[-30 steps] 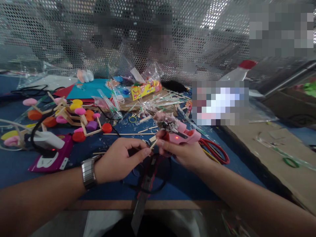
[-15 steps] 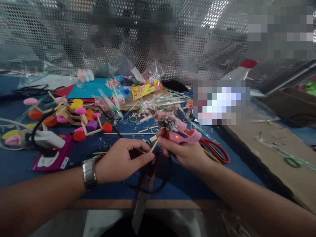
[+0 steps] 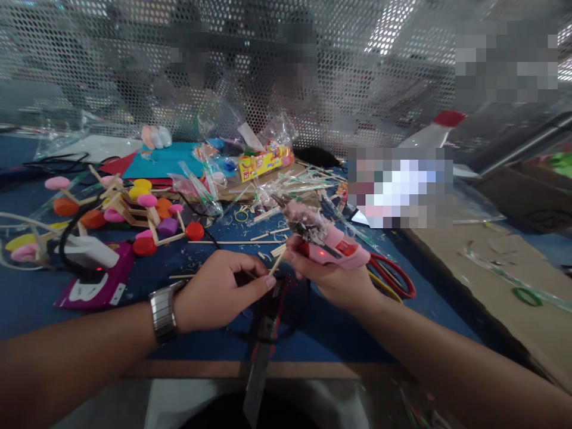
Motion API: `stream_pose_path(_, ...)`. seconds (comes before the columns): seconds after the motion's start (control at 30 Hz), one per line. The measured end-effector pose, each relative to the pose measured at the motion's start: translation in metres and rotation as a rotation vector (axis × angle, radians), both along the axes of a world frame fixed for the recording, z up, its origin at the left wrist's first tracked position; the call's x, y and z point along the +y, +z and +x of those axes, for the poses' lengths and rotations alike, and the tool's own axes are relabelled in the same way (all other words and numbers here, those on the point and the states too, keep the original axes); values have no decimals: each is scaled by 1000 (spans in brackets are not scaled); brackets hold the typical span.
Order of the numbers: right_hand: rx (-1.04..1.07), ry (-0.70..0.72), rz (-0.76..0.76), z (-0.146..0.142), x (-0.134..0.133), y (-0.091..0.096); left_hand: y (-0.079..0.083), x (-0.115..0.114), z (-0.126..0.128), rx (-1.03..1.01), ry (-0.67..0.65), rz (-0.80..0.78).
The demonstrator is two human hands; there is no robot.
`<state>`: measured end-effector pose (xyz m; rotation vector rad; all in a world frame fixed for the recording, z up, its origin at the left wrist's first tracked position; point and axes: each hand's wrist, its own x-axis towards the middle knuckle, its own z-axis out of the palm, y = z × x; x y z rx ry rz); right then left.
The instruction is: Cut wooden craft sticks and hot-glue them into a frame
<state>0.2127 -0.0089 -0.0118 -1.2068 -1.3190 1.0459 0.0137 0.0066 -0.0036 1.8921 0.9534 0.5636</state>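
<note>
so, from my remote seat, this is what i read off the head view.

left hand: my left hand (image 3: 217, 289), with a watch (image 3: 161, 312) on the wrist, has thumb and forefinger clenched on a thin stick (image 3: 276, 261), pinching it by its near end. i take it the low grip is there to leave the far end bare.

stick: it rises tilted up and to the right, between the two hands, its far end close to the right thumb and just below the glue gun (image 3: 326, 238).

right hand: my right hand (image 3: 333, 275) is wrapped tight about the gun's handle, nozzle aimed up and to the left, away from me. a red lamp glows on its side. the nozzle looks crusted with old glue.

scissors: one dark pair (image 3: 268, 316) lies on the blue mat (image 3: 322, 325) under both hands, kept within reach i'd say; a red-handled pair (image 3: 393, 275) lies just right of the gun.

left of the mat: stick frames with coloured caps (image 3: 147, 214), and a white adapter (image 3: 87, 253) on a purple card.

behind: clear bags, loose sticks, a yellow packet (image 3: 259, 163), a red-capped bottle (image 3: 431, 132), then a perforated screen (image 3: 313, 71).
</note>
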Motion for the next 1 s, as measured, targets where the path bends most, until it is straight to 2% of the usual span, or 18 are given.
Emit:
stream_pose_path(0.27,-83,23,121,2,0,-4,2,0,0,-13,23,-51)
stream_pose_path(0.63,-66,72,83,0,-2,-7,5,1,3,-53,95,-144)
stream_pose_path(0.77,-53,65,81,1,-2,-9,5,3,4,-39,121,-147)
stream_pose_path(1.0,-20,131,99,1,-4,-7,5,8,2,-3,165,-163)
